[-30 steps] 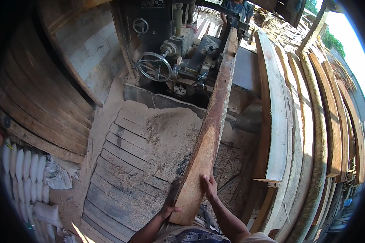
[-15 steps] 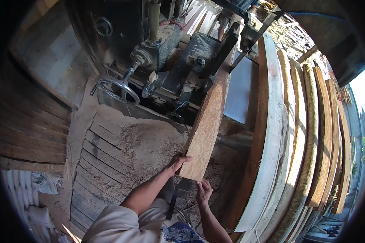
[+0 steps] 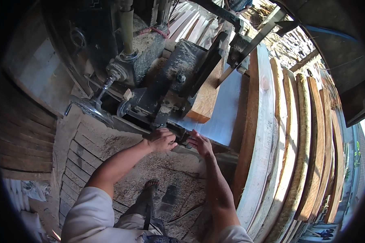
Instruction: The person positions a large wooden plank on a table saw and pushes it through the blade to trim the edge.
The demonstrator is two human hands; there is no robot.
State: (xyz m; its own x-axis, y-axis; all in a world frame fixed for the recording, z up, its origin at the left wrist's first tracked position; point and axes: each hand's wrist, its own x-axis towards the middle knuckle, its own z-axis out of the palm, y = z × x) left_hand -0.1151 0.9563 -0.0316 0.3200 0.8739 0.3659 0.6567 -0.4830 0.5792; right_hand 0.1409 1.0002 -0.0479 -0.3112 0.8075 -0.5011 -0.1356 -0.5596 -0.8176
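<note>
My left hand [image 3: 162,140] is curled at the front of the black saw machine [image 3: 178,65], below a metal bracket [image 3: 164,113]; what its fingers grip is hidden. My right hand [image 3: 199,143] is just right of it, fingers bent but apart at the machine's dark front edge. Beyond both hands, a brown timber beam [image 3: 202,107] lies on the pale metal table [image 3: 227,117], beside the black fence and under an upper frame, its near end clear of my fingers. A chrome handwheel [image 3: 93,109] sits to the left.
Long planks and poles [image 3: 302,141] are stacked along my right. Sawdust covers the slatted floor [image 3: 109,141] below. Wooden boards [image 3: 26,133] and white sacks [image 3: 16,190] line the left. Another person [image 3: 235,6] is at the far top, behind the machine.
The beam has slid forward into the machine, away from me. Both my hands have let go of it and moved up to the machine's front edge. The view has moved closer to the machine.
</note>
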